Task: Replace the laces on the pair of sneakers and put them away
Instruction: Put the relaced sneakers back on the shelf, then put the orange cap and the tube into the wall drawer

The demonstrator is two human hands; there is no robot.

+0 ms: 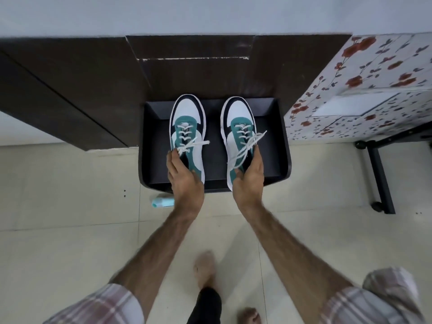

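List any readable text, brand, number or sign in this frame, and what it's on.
None readable.
Left sneaker and right sneaker: no logo or lettering shows.
Small blue object on the floor, partly behind the left hand: no print can be made out.
Floral cloth: flower pattern only.

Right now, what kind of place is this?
Likely a home room or entryway: pale tiled floor, a dark pull-out shoe drawer in a brown cabinet, and a floral-covered unit beside it. Each hand holds a sneaker over the drawer.
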